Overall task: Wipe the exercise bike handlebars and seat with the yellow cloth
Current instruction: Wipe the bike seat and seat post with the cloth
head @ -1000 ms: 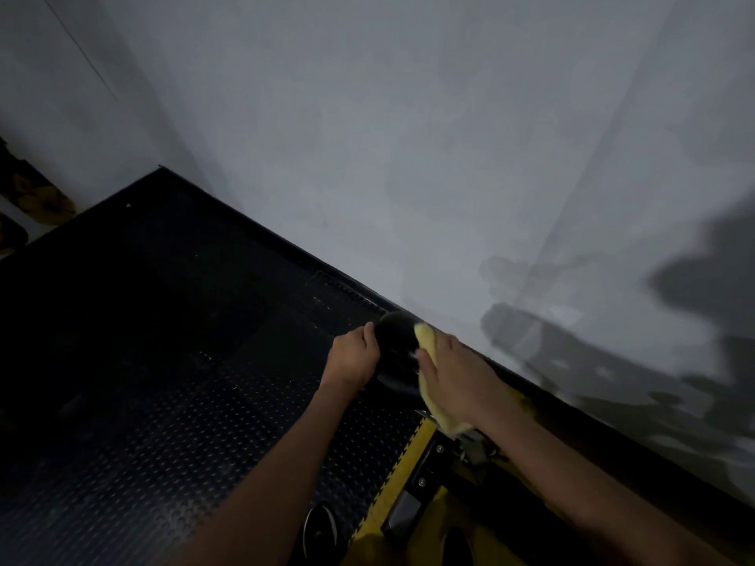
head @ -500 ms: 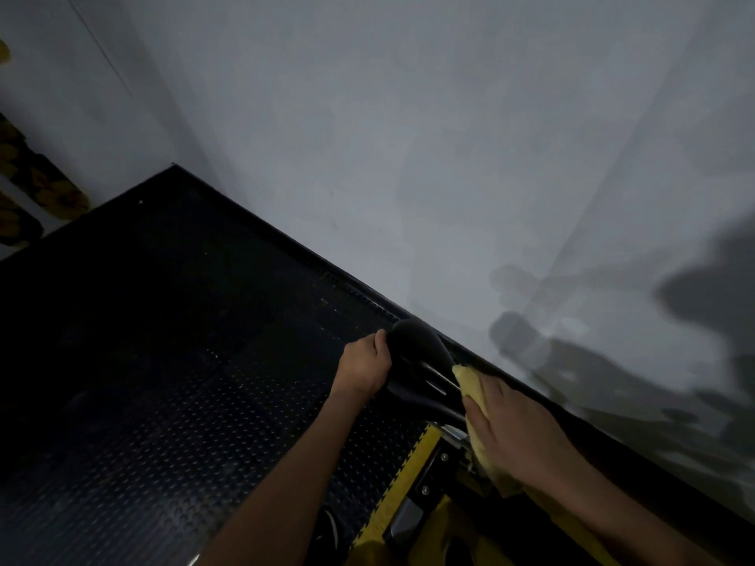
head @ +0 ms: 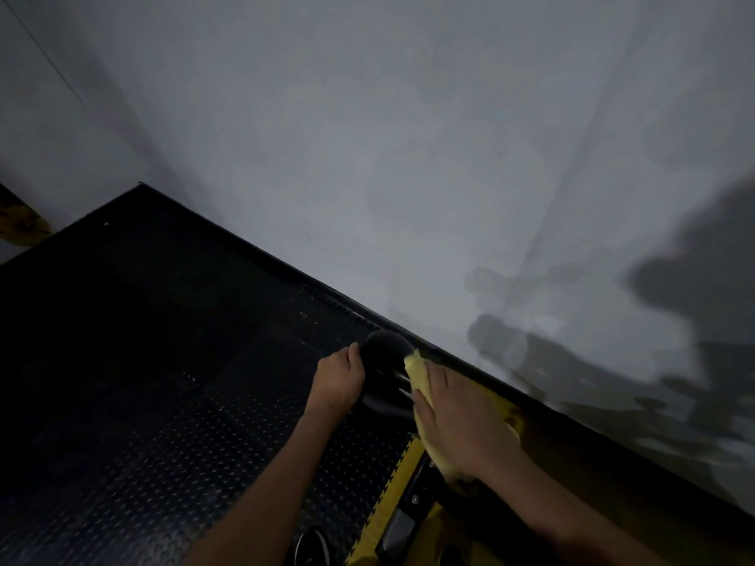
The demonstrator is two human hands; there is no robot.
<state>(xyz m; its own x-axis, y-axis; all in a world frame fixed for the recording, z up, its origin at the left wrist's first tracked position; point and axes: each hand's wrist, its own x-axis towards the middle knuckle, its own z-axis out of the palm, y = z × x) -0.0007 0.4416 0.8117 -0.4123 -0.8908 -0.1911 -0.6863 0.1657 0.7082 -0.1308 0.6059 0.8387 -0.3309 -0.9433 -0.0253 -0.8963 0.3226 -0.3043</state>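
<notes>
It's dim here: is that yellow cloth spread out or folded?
Folded, it seems: the yellow cloth bulges thickly from under the flat right hand pressing it on the seat; the rest is hidden.

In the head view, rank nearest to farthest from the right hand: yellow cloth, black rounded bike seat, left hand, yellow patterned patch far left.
1. Yellow cloth, under the right hand.
2. Black rounded bike seat, just left.
3. Left hand, gripping seat's far side.
4. Yellow patterned patch, far left.
</notes>
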